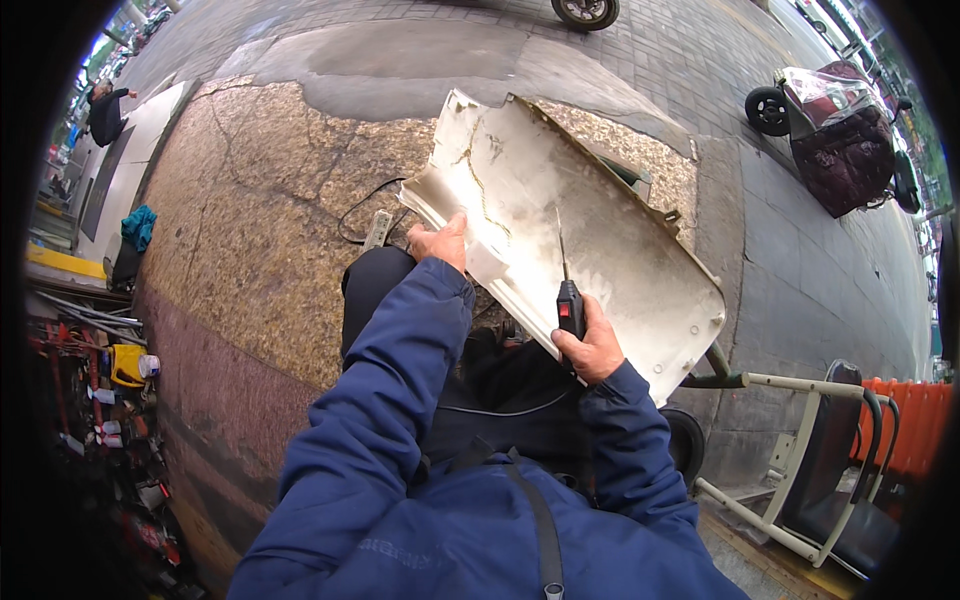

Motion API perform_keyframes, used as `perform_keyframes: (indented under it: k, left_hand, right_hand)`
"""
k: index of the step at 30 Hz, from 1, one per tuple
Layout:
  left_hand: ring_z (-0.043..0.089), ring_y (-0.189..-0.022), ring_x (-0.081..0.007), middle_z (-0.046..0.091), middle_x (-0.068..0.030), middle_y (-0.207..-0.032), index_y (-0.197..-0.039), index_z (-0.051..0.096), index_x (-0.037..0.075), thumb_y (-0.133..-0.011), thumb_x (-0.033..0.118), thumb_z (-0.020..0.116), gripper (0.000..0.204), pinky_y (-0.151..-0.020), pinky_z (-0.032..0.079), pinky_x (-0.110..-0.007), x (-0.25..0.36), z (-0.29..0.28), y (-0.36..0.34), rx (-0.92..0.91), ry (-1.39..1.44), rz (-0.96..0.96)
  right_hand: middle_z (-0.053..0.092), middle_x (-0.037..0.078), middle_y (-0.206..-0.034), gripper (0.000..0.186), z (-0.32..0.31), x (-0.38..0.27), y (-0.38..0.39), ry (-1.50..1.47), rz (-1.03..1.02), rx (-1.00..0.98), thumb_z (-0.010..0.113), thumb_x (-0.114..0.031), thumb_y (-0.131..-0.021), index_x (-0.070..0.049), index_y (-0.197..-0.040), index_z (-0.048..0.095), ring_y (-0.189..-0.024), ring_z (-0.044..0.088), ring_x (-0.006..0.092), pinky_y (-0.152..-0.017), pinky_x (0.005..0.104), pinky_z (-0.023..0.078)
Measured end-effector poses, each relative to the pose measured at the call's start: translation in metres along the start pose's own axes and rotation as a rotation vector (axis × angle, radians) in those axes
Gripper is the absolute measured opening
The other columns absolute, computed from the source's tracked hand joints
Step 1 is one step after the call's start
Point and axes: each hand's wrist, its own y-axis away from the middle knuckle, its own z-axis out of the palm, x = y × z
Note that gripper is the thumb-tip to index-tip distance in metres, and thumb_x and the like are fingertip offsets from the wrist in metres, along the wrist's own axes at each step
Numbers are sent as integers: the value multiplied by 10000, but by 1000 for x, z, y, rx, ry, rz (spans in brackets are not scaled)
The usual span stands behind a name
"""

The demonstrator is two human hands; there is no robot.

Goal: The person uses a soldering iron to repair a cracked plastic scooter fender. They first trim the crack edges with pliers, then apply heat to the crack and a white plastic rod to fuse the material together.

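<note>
In the head view, the left grip [440, 243] is clamped on the near left edge of a large, curved off-white panel [630, 285], fingers behind the rim and thumb on top. The panel lies tilted across the person's lap, its scuffed inner face up, with a rough brownish line [473, 170] running down its upper left part. The right grip [592, 345] is closed around the black handle of a slim tool [570, 305] with a red switch, its thin metal tip pointing away from the person, above the panel; whether the tip touches it, I cannot tell. A power strip [377, 230] lies on the stony pavement [260, 220] just beside the left knee. A metal-framed chair [790, 480] stands at the right, and assorted tools [105, 420] crowd the left edge.
</note>
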Motion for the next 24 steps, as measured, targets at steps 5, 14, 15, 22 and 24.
perform_keyframes:
  k: [5,14,15,22,24]
  left_hand:
    - [672,-1061,-305,645,-220,-1236,-1334,513,-105,-884,139,762,568,-915,567,-458,-20,4,0,-320,268,-325]
    - [686,-973,-291,692,-112,-1135,-1221,629,54,-951,220,706,326,-866,582,-473,-4,9,22,-616,672,-593]
    - [685,-971,-289,694,-108,-1130,-1219,630,60,-945,221,718,329,-865,581,-472,-3,10,23,-640,696,-584]
    - [692,-982,-286,708,-104,-1098,-1202,637,61,-930,192,734,317,-896,580,-478,4,8,22,-669,603,-592]
    - [696,-971,-289,710,-114,-1080,-1174,648,31,-925,174,731,299,-888,581,-473,5,9,20,-662,602,-589]
  right_hand:
    - [687,140,-1069,644,5,7,-1,66,11,-22,712,-112,-841,1,-1420,454,-943,680,228,-867,347,537]
    - [689,286,-1079,729,9,25,-10,293,17,-73,709,-261,-822,-24,-1449,422,-1025,686,431,-914,428,523]
    - [687,297,-1076,736,10,24,-11,322,25,-82,707,-265,-822,-24,-1453,416,-1029,683,442,-916,432,522]
    - [684,329,-1018,728,1,4,-21,436,210,-131,691,-304,-832,-13,-1438,412,-969,682,473,-883,474,528]
    - [685,307,-1003,725,-3,0,-25,442,219,-162,701,-300,-837,-26,-1442,412,-935,688,449,-853,466,535]
